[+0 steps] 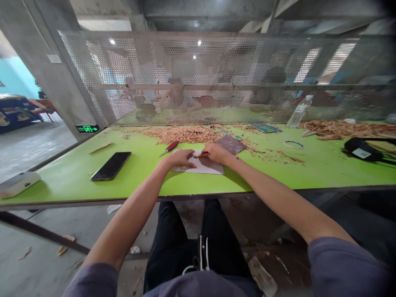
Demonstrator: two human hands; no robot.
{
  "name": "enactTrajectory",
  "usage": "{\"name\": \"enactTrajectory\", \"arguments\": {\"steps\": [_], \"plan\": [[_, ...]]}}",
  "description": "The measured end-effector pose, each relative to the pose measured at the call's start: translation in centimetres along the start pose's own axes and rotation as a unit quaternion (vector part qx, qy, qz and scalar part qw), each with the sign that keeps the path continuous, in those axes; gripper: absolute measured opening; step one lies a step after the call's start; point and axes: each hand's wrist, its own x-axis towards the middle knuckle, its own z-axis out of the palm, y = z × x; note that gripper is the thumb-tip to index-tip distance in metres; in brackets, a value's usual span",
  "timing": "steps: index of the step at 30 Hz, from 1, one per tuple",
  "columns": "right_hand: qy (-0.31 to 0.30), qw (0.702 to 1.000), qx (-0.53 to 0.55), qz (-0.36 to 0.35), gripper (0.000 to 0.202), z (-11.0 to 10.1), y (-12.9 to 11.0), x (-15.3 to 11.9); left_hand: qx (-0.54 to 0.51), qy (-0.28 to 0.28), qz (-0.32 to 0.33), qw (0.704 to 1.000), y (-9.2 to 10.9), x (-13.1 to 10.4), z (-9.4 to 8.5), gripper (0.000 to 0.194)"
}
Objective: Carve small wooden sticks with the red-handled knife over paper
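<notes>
A white sheet of paper [206,166] lies on the green table [148,177] in front of me. My left hand [183,159] rests at its left side, thumb and fingers apart, beside a small brown wooden piece [197,156]. The fingertips of my right hand [215,153] are pinched on the right end of that piece. Just beyond my left hand lies a red-handled tool [171,146] with a thin metal tip. Past my right hand is a dark, square sheet [231,144].
Wood shavings [182,134] are heaped below a perforated metal screen [198,99]. A black phone [111,166] and a white box [20,183] lie left. To the right are a clear bottle [300,111], a tape roll [293,144] and a black strapped object [361,149].
</notes>
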Motion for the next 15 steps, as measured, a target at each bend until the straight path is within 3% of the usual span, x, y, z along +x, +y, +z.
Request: {"name": "enactTrajectory", "arguments": {"steps": [3, 8, 15], "plan": [[0.026, 0.997, 0.044, -0.050, 0.023, 0.7, -1.1, 0.3, 0.012, -0.005, -0.014, 1.000, -0.4, 0.3, 0.2, 0.078], [0.049, 0.992, 0.113, -0.038, 0.020, 0.9, -0.8, 0.4, 0.001, -0.038, -0.010, 0.999, -1.1, 0.2, -0.2, 0.092], [0.009, 0.998, -0.061, -0.034, 0.023, 0.1, -0.8, 0.2, 0.027, -0.012, -0.046, 0.998, -1.5, -0.1, -0.5, 0.079]]}}
